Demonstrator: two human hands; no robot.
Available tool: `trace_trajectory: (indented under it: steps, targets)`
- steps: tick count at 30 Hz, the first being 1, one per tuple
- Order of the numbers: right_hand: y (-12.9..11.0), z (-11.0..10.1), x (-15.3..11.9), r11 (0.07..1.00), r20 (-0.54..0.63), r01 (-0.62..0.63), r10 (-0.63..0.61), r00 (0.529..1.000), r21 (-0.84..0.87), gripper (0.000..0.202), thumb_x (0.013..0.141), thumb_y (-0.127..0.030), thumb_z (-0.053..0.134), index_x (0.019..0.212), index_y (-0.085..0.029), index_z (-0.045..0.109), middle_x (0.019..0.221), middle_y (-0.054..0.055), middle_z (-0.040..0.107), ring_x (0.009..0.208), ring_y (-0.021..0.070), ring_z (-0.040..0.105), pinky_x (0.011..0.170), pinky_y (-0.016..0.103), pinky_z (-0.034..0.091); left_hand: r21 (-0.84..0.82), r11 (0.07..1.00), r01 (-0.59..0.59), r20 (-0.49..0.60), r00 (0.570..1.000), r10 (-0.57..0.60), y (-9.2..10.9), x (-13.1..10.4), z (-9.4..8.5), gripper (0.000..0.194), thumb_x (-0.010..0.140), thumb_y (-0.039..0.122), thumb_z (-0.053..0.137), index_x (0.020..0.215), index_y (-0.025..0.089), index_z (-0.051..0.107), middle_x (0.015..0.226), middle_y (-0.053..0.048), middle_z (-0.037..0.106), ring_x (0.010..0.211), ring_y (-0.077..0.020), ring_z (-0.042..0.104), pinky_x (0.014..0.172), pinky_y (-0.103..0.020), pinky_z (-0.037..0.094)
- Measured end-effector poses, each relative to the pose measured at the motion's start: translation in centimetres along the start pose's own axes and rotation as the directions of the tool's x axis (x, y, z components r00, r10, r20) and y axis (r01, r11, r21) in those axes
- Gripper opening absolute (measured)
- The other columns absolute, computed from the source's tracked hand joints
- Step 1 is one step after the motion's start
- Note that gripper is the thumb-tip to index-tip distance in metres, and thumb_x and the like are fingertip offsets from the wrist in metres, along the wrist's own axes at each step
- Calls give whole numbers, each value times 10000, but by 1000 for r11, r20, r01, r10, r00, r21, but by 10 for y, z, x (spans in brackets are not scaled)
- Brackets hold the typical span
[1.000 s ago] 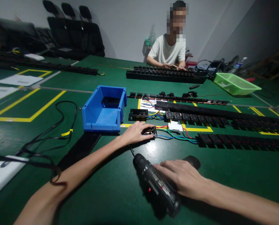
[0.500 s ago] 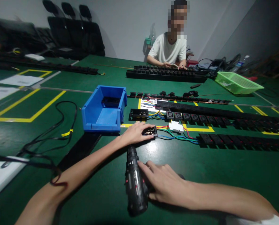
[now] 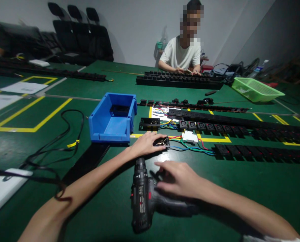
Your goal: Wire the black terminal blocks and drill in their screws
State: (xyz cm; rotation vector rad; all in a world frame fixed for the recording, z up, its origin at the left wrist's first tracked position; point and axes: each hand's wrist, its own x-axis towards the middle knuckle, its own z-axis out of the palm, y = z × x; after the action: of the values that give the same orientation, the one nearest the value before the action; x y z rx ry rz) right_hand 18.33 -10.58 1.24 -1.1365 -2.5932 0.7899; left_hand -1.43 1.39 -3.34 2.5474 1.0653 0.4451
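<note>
My left hand grips a small black housing between thumb and fingers, with metal parts showing inside it. Red, green and blue wires run from the housing to a white breaker and a row of black sockets. A black cordless drill lies on its side on the green table, its handle pointing right. Just above the handle is my right hand, fingers apart and holding nothing.
Left of my left hand stands a blue bin. More socket strips stretch to the right, with a green basket behind. A black cable lies at left. A person sits across the table.
My right hand has let go of the drill and lifted up and to the right. The drill now lies turned with its handle exposed. My left hand stays at the housing.
</note>
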Motion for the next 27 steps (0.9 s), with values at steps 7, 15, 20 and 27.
trace_trajectory:
  steps: [7, 15, 20, 27]
  targets:
    - [102, -31, 31, 901, -335, -268, 150, 930, -341, 163, 903, -229, 547, 1007, -158, 650, 949, 92, 666, 902, 205, 586, 755, 281, 396, -4, 1000, 5, -5, 1000, -5, 0, -1, 1, 569, 884, 614, 527, 1360, 303, 507, 1145, -68, 606, 1062, -257, 545, 938, -391, 425]
    - [115, -29, 46, 893, -264, -217, 115, 957, -394, 155, 904, -223, 570, 890, -165, 713, 843, 80, 643, 809, 189, 547, 715, 289, 318, 0, 1000, -3, -8, 1000, 3, -1, 1, 1, 575, 882, 618, 526, 1355, 291, 512, 1137, -71, 610, 1042, -253, 549, 920, -391, 431]
    - [117, -38, 43, 924, -325, -222, 116, 939, -310, 193, 932, -235, 517, 872, -162, 684, 859, 93, 631, 851, 202, 545, 741, 292, 342, 2, 1000, -6, -8, 1000, 6, 0, 1, 1, 560, 886, 613, 524, 1352, 303, 512, 1131, -67, 612, 1043, -255, 549, 922, -390, 429]
    - [118, -39, 36, 981, -412, -195, 178, 893, 1, 176, 942, -294, 470, 1010, -160, 561, 888, 56, 644, 774, 159, 583, 713, 269, 429, 10, 1000, -13, -11, 1000, 14, -1, 1, 1, 560, 887, 620, 515, 1349, 302, 513, 1132, -68, 612, 1031, -254, 549, 912, -385, 437]
